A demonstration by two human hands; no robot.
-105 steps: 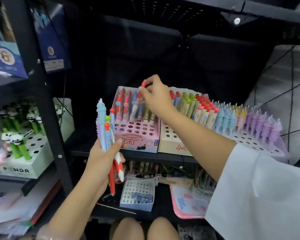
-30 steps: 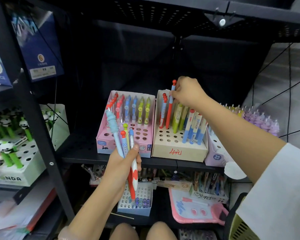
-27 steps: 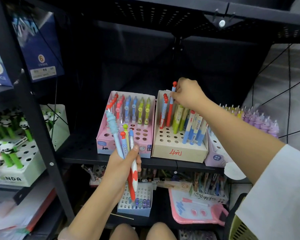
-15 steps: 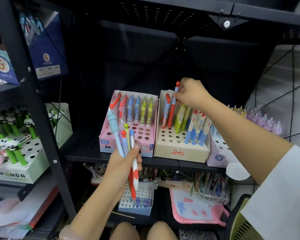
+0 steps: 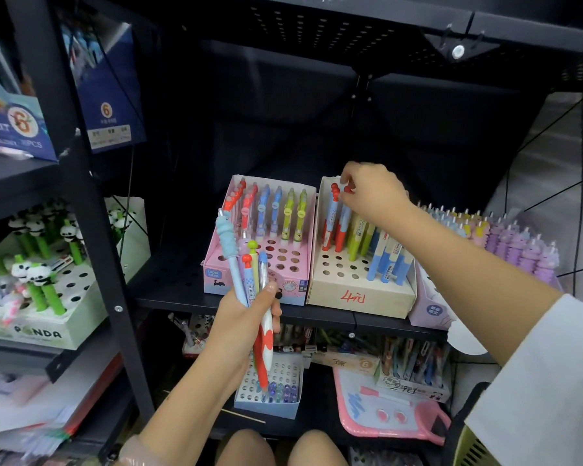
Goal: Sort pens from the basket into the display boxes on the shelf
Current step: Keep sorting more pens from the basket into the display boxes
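The pen [image 5: 340, 227] I'm setting down has a red cap knob, a pale blue checked upper barrel and a red lower half. It stands upright in a hole at the back left of the tan box [image 5: 360, 297], just beside another pen of the same kind. My right hand [image 5: 372, 191] pinches its red top between thumb and fingers. Further right in the same box stand yellow-green pens and blue ones with white labels.

My left hand [image 5: 241, 326] grips a bundle of pens [image 5: 249, 280] held upright in front of the shelf [image 5: 169, 284]: a light blue one with a ribbed top, one with a red knob, one with a yellow-green knob, a blue-tipped one and a red-and-white one pointing down.

The pink box [image 5: 216, 275] touches the tan box's left side and holds red, blue and yellow-green pens along its back rows. A lilac box [image 5: 431, 311] of purple pens sits to the right.
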